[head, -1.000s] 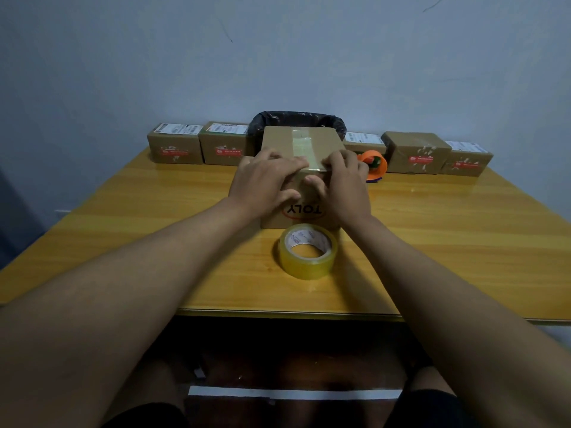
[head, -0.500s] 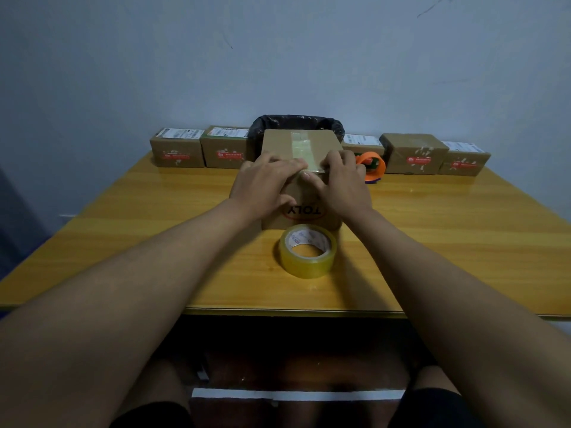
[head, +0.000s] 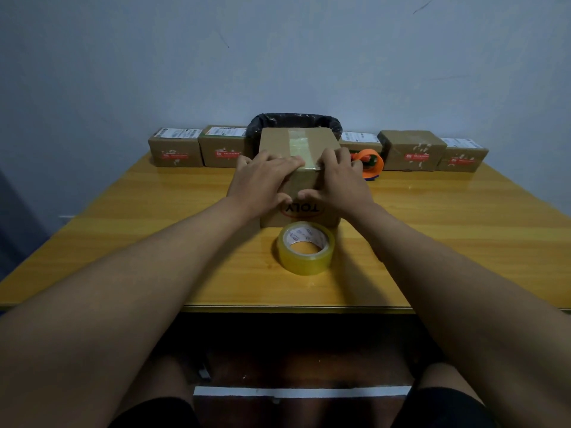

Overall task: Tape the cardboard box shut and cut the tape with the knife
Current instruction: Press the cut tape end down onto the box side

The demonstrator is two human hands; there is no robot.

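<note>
A closed cardboard box [head: 296, 140] stands in the middle of the wooden table [head: 123, 230], with a strip of clear tape [head: 299, 146] running down its top and over the near edge. My left hand [head: 262, 180] lies flat on the box's near top edge, fingers on the tape. My right hand [head: 338, 180] presses the same edge from the right, thumb on the front face. Just in front of the box lies a roll of clear tape [head: 306, 247]. No knife is visible.
An orange tape dispenser [head: 372, 163] sits right of the box. Several small taped parcels [head: 176, 151] line the table's far edge on both sides. A bin with a black liner [head: 293, 120] stands behind the box against the wall.
Both hands have stayed on the box's near edge, shifting only slightly along the tape. The view has tilted a little.
</note>
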